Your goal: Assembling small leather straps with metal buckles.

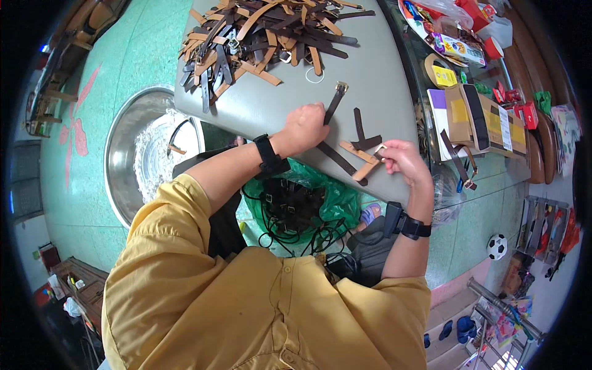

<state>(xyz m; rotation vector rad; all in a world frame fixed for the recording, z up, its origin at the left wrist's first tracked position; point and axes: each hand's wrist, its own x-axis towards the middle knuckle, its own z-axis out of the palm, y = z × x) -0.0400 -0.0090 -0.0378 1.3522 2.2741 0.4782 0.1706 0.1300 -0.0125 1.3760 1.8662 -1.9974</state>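
My left hand (306, 128) is closed around a dark brown leather strap (335, 103), whose gold-coloured buckle points away from me. Over the table's right edge, my right hand (404, 160) is pinched on a small metal buckle (382, 150); whether a strap is joined to it is hard to make out. Between the hands lie several loose strap pieces, among them a tan strap (359, 152) and a dark brown strap (336, 158). A big heap of tan and dark buckled straps (265, 37) covers the far part of the grey table (265, 105).
A thin pale ring (314, 76) lies near the heap. Left of the table stands a wide metal basin (115, 154) with whitish bits inside. Below the near edge sits a green plastic bag (339, 200) of dark buckled straps. Cardboard boxes (515, 132) are at right.
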